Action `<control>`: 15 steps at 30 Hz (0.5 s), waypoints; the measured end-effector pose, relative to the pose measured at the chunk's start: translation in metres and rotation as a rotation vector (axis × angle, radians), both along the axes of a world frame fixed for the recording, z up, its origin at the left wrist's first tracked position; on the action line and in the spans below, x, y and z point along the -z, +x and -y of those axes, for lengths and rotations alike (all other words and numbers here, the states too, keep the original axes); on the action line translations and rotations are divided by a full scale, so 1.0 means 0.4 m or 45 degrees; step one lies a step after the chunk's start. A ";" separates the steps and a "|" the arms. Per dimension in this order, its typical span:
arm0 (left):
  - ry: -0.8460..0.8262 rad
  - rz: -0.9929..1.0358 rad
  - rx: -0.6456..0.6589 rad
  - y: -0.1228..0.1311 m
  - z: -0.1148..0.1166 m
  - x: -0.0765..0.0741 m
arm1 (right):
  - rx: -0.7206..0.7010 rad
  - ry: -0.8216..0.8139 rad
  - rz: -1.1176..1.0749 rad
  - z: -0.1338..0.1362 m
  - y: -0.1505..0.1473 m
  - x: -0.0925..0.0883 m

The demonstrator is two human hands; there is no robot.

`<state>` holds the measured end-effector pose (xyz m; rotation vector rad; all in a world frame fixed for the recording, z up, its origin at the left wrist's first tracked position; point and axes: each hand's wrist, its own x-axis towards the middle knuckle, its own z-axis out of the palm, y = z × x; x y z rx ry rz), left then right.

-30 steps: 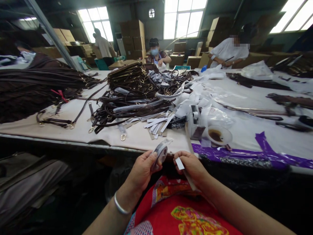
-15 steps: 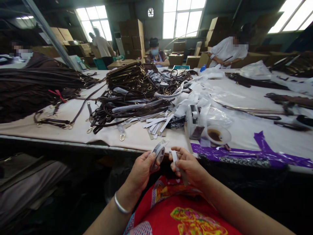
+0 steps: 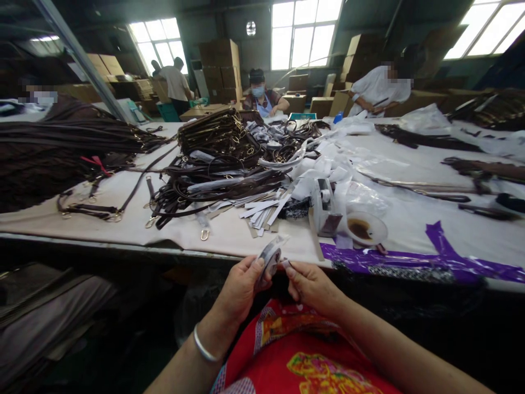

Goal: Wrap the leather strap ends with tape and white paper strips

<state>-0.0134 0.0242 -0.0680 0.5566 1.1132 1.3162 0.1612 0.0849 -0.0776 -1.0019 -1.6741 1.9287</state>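
Table [image 3: 225, 232] spans mid-frame, carrying dark straps [image 3: 229, 134] heaped at centre and, just below them, loose pale strips [image 3: 262, 212] that look unused. Right of centre, a white bowl [image 3: 380, 230] holds something brown, too unclear to name. At lower centre, the left hand [image 3: 241, 287] clasps a partly hidden coil [image 3: 268, 258], seemingly wound already, while the right hand [image 3: 314, 287] pinches a small pale piece [image 3: 286, 264] beside it, apparently not joined to the coil.
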 end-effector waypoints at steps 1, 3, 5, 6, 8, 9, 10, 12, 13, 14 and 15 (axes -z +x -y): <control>-0.013 -0.001 -0.009 0.000 -0.001 -0.001 | 0.004 0.075 0.020 0.003 0.001 -0.001; -0.022 -0.004 -0.020 0.001 -0.001 -0.003 | 0.030 0.154 0.035 0.011 0.001 -0.005; 0.005 -0.020 -0.006 0.002 -0.002 -0.004 | 0.029 0.097 0.036 0.015 0.000 -0.008; 0.026 -0.035 0.010 0.003 -0.002 -0.005 | 0.025 0.046 0.036 0.014 0.000 -0.009; 0.074 -0.071 0.044 0.003 -0.005 -0.007 | 0.040 -0.058 0.061 0.010 0.000 -0.009; 0.099 -0.096 0.059 0.003 -0.006 -0.009 | 0.055 -0.093 0.081 0.006 0.000 -0.009; 0.126 -0.133 0.071 0.003 -0.008 -0.012 | 0.074 -0.110 0.097 0.002 -0.001 -0.009; 0.205 -0.259 0.105 0.005 -0.009 -0.017 | 0.113 -0.109 0.092 -0.004 -0.004 -0.014; 0.247 -0.340 0.130 0.008 -0.009 -0.021 | 0.126 -0.099 0.067 -0.005 -0.006 -0.018; 0.280 -0.427 0.156 0.012 -0.008 -0.024 | 0.139 -0.090 0.033 -0.004 -0.009 -0.023; 0.300 -0.516 0.183 0.017 -0.006 -0.028 | 0.152 -0.090 -0.001 -0.003 -0.013 -0.028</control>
